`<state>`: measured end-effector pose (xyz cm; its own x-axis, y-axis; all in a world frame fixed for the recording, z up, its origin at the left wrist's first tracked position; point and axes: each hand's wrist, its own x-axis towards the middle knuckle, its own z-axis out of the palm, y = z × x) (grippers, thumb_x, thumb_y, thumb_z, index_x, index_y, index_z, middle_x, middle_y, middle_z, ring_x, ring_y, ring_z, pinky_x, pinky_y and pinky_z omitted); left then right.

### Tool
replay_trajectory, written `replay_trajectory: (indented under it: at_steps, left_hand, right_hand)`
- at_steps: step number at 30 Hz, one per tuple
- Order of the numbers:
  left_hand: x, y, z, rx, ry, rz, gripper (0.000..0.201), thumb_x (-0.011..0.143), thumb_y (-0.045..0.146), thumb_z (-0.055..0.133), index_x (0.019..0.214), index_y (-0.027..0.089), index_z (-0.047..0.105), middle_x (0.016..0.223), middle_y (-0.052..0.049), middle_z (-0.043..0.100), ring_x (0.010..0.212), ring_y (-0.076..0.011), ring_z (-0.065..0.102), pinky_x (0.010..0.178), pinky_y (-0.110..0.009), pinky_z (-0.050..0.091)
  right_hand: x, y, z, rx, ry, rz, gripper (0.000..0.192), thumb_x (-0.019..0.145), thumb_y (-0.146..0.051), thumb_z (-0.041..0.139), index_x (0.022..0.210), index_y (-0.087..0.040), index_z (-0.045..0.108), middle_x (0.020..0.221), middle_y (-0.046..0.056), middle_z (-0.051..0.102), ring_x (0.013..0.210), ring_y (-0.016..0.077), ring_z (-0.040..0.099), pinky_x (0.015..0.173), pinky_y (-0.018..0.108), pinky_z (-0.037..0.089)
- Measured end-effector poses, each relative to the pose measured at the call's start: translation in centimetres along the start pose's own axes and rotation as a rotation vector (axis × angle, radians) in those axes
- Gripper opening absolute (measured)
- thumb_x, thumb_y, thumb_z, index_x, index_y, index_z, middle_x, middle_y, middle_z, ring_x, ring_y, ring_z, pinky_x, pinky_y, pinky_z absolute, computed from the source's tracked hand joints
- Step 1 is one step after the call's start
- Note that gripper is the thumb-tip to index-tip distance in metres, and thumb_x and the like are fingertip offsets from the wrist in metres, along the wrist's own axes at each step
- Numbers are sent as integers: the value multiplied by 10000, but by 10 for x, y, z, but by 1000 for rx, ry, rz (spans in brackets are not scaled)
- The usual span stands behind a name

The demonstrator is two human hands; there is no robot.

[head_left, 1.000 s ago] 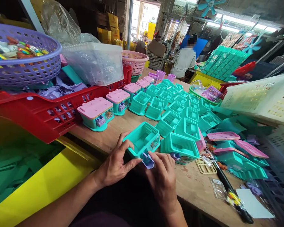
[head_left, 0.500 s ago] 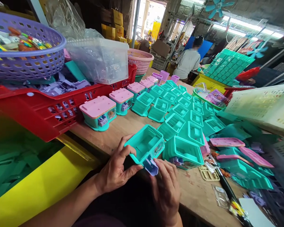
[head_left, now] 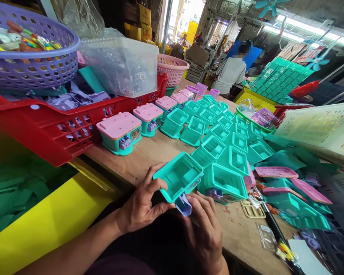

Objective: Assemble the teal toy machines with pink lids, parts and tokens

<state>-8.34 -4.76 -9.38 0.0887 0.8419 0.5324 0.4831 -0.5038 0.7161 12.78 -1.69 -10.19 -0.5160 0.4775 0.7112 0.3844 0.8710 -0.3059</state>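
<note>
Far to the left of the hands a purple basket (head_left: 31,61) sits above a red crate (head_left: 54,130), and just beyond them a finished toy with a pink lid (head_left: 119,131) stands on the wooden table (head_left: 149,156); the left hand (head_left: 141,204) clasps the near left corner of an open teal box (head_left: 179,175), thumb along its front edge and fingers behind; the box is held just off the table edge, its open top upward and tilted toward the person, its long axis running from near left to far right; the right hand (head_left: 205,225) pinches a small lilac piece (head_left: 184,205) against the box's lower front; to the right another open teal box (head_left: 223,183) rests close by, with pink lids (head_left: 275,172) beyond it.
</note>
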Motion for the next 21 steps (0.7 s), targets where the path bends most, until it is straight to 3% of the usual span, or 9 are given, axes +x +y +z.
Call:
replay_trajectory:
  at_steps: [4,11,15,21]
  left_hand:
    - [1,1,0,18,-31,-2,232,855,264,679,981,217,490,1459,-137,326,1378,-302,377,1075,-406,405]
    - [-1,-1,-1,-5,15,-30,216,858,262,678,962,221,493,1375,-103,382,1386,-277,354,1086,-381,380]
    - [-6,-5,-5,-39,-15,-9,209,867,295,667,967,225,497,1408,-105,345,1366,-282,368,1060,-401,398]
    - [-10,-10,-8,-46,-14,-22,236,865,357,665,969,218,506,1414,-133,371,1367,-303,357,1045,-425,410]
  right_hand:
    - [1,1,-2,12,-49,17,436,857,-49,623,1277,-108,521,1078,126,658,1052,234,594,903,449,480]
    - [-2,-9,11,49,84,181,454,864,-62,629,1299,-150,534,1099,116,609,1037,226,558,858,420,491]
    - [-5,-14,19,31,168,180,539,830,-62,673,1330,-209,537,1090,96,595,1027,228,555,847,421,503]
    - [-7,-13,20,24,147,162,622,815,-3,645,1377,-236,516,1059,85,613,980,214,567,812,405,514]
